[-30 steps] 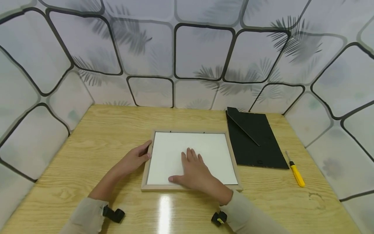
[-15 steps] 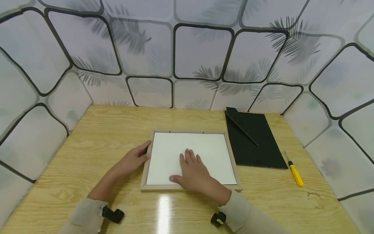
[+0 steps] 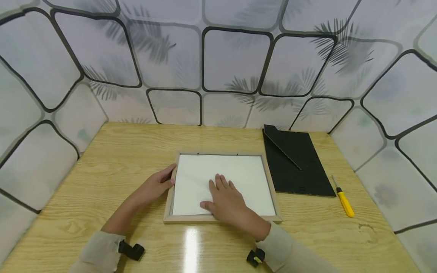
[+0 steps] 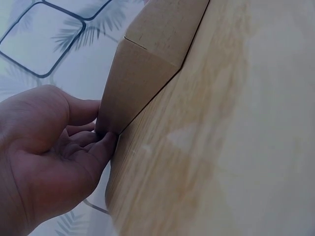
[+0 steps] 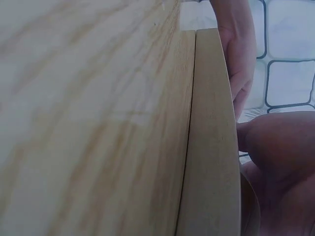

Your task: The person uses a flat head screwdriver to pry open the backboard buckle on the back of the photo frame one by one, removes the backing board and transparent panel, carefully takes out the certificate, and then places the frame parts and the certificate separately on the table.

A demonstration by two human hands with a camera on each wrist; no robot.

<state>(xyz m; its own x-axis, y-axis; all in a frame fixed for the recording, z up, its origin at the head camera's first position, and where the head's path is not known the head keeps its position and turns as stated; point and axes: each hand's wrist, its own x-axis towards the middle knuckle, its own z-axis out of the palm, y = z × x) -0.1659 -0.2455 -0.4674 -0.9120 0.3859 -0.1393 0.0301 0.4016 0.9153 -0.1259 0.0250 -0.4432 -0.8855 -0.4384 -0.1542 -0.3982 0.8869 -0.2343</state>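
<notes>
A light wooden picture frame [image 3: 168,206] lies on the table with a white sheet [image 3: 194,178] inside its border. At the frame's left side, my left hand [image 3: 155,187] holds the edge; in the left wrist view the thumb [image 4: 83,111] meets the frame's side and the curled fingers [image 4: 101,147] reach its lower edge. My right hand [image 3: 227,199] rests palm down on the sheet, fingers straight and thumb spread to the left. In the right wrist view the frame's near side [image 5: 211,137] hides part of that hand [image 5: 280,147].
Right of the frame lies a black backing board [image 3: 290,178] with a fold-out stand strip [image 3: 281,146]. A screwdriver with a yellow handle [image 3: 346,204] sits farther right on the wooden table [image 3: 136,140]. Patterned walls [image 3: 235,60] enclose the back and sides.
The white sheet has shifted slightly right inside the frame, and its lower edge now bows a little. My right thumb has drawn in slightly; the left hand keeps its place.
</notes>
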